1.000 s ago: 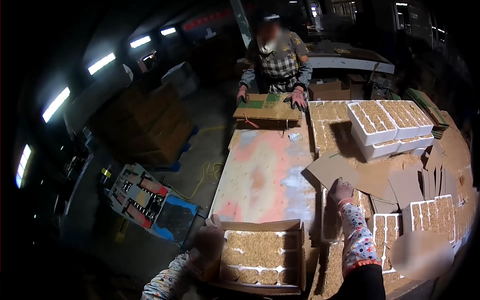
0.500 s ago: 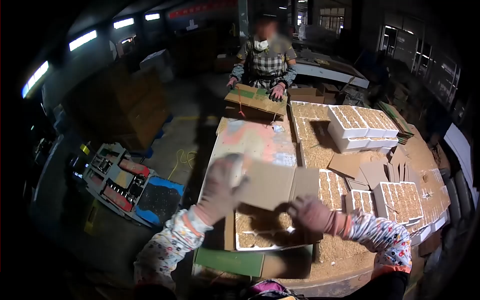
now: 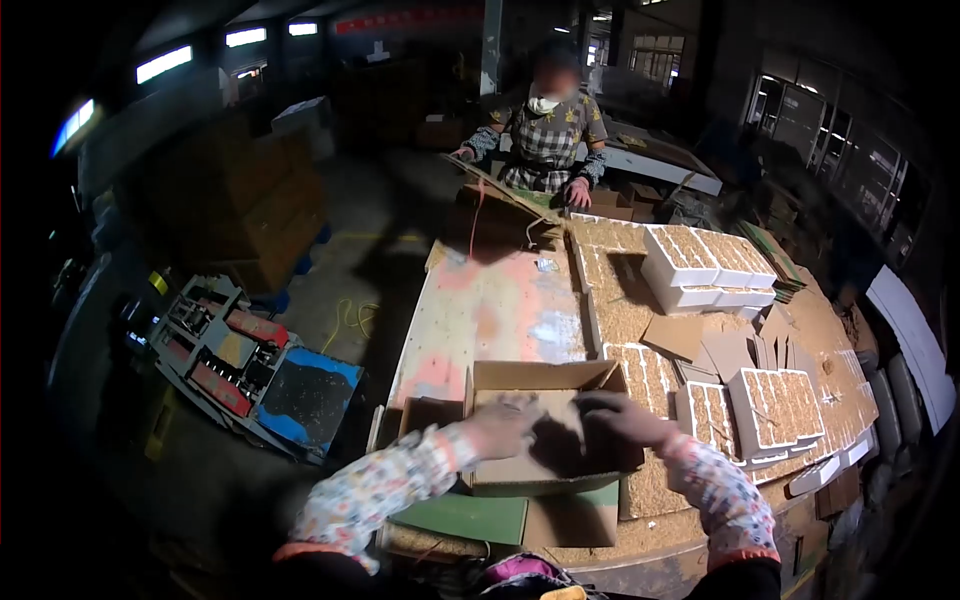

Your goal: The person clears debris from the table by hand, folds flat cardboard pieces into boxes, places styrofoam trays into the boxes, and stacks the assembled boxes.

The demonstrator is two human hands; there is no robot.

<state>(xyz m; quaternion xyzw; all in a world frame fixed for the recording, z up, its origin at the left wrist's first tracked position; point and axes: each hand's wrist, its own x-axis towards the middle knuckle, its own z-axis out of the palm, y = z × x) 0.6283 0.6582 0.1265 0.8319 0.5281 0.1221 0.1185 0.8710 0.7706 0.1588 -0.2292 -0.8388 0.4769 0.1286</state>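
An open cardboard box (image 3: 548, 375) stands at the near edge of the table, a flat cardboard sheet (image 3: 535, 465) lying inside it over the contents. My left hand (image 3: 503, 427) reaches over the box's left side, its fingers blurred on or just above the sheet. On the right, my right hand (image 3: 622, 418) is over the box's right part, fingers bent down near the sheet's edge. Whether either hand grips the sheet is hard to make out. Green and brown flaps (image 3: 465, 515) spread out below the box.
White trays (image 3: 705, 260) of brown granular material are stacked at the right, with more trays (image 3: 775, 410) nearer. Loose cardboard pieces (image 3: 675, 337) lie between them. Across the painted board (image 3: 480, 310), a co-worker (image 3: 548, 130) handles another box (image 3: 500, 215). A pallet jack (image 3: 255, 365) stands left.
The cardboard sheet went from the right-hand pile, through both hands above the box, down into it. The view has shifted. The co-worker has tilted up a flap of the far box.
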